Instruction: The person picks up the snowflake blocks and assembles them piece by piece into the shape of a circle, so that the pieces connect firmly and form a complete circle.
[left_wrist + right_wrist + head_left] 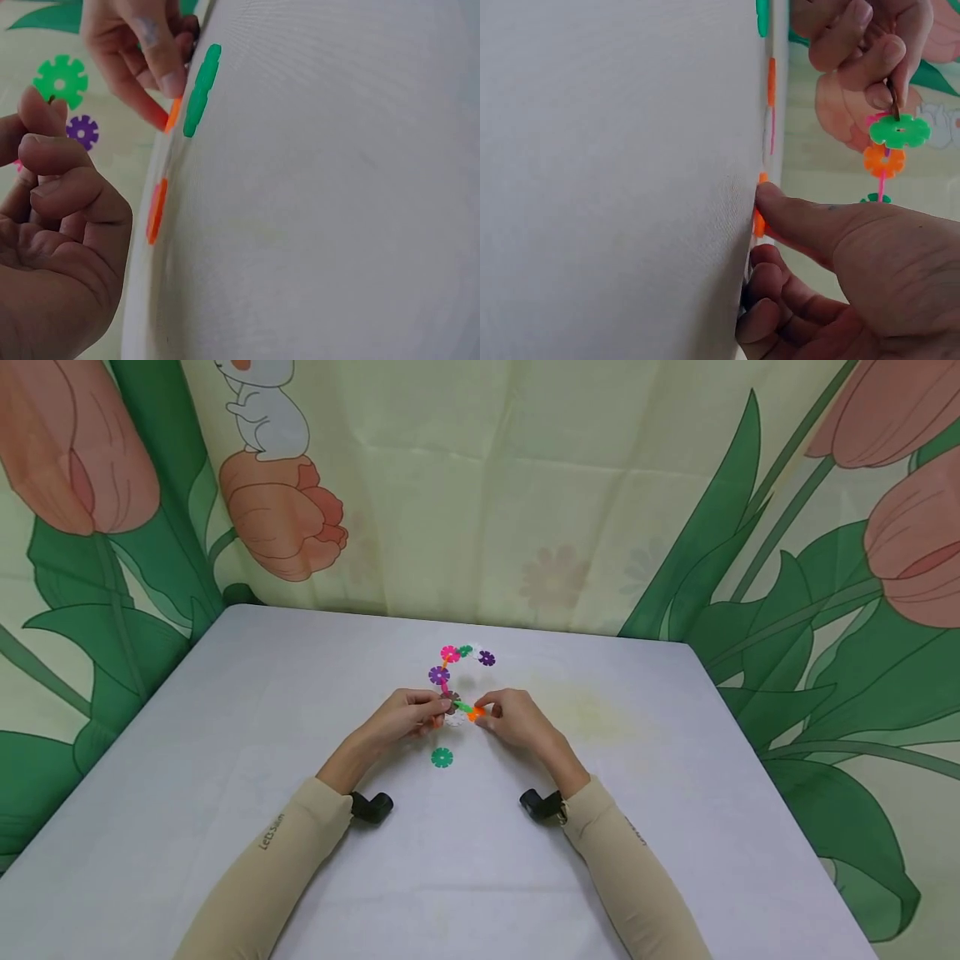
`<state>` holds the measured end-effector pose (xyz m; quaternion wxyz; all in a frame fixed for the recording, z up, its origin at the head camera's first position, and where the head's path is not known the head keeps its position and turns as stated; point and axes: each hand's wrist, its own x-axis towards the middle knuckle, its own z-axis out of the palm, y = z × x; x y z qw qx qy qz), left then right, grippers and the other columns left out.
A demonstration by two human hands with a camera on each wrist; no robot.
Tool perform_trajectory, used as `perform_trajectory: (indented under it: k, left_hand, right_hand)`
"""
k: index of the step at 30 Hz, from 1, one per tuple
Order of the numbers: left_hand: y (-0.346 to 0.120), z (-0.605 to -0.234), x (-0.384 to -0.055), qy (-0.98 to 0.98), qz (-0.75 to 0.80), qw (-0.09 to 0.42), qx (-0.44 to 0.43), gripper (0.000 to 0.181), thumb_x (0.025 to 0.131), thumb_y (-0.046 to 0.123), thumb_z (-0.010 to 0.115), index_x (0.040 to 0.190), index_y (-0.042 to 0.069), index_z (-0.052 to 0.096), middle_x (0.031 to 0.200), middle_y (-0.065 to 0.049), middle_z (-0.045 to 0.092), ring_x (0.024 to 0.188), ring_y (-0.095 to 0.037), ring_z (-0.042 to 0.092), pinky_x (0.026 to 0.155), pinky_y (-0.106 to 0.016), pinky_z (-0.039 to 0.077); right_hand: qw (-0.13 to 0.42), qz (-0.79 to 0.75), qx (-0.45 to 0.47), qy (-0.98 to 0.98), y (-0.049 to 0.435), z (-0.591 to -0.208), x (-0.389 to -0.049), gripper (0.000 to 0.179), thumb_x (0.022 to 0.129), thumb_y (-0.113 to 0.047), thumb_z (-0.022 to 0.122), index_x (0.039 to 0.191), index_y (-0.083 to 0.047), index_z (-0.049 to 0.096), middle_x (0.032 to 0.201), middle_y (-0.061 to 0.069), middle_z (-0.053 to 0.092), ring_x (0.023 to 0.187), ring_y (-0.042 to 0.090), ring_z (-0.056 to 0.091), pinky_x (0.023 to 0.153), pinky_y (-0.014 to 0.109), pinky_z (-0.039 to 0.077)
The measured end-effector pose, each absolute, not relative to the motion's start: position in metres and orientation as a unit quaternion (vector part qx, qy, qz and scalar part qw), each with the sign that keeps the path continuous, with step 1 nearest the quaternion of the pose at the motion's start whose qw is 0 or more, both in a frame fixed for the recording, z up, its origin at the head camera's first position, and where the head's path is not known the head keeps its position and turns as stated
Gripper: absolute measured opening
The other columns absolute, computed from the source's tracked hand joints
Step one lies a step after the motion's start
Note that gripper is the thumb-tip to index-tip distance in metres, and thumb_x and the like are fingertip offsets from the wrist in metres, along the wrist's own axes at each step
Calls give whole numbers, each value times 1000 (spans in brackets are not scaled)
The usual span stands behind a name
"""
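My left hand [411,713] pinches a brown notched disc [452,697], part of a curved chain of linked flower-shaped discs. A light green disc [900,131] is fitted to the brown one. Beyond it the chain carries a purple disc [438,675], a pink disc [450,653] and, at the far end, a dark purple disc [487,658]. My right hand [516,717] pinches an orange disc [760,217] between thumb and finger, low at the tabletop. In the head view this orange disc appears beside the light green one; whether they touch I cannot tell.
A loose green disc [442,757] lies on the white-covered table [465,860], nearer the body. White pieces [456,720] and another orange disc [157,212] lie by the hands. Behind the table hangs a tulip-printed curtain [480,510].
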<state>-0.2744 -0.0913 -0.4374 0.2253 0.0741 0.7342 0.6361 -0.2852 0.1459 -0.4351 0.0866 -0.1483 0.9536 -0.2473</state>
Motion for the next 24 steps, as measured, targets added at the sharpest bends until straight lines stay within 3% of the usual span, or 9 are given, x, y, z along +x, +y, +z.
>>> perform_trajectory:
  k: [8,15,24]
  left_hand:
    - [-92,-438,-275,736,634,225,72,38,106,33,65,117,-3,69,77,4,61,68,-13,46,62,-24,37]
    - [-92,-438,-276,736,634,223,78,39,105,34,66,111,-4,67,75,4,60,67,-13,46,62,-25,35]
    - [-93,-439,-275,729,642,226,71,36,105,32,66,113,-4,68,75,4,60,66,-12,46,61,-24,35]
  right_hand:
    - [79,-268,-98,955,143,-430,-276,28,95,-19,81,120,-11,74,109,11,74,98,26,63,93,40,58]
    - [48,-299,-103,947,155,-431,-272,22,93,-15,82,113,-9,75,102,8,76,90,22,64,87,36,57]
    - [89,-310,-101,941,163,-429,-273,19,97,-15,78,111,-2,78,95,10,78,73,15,65,69,24,54]
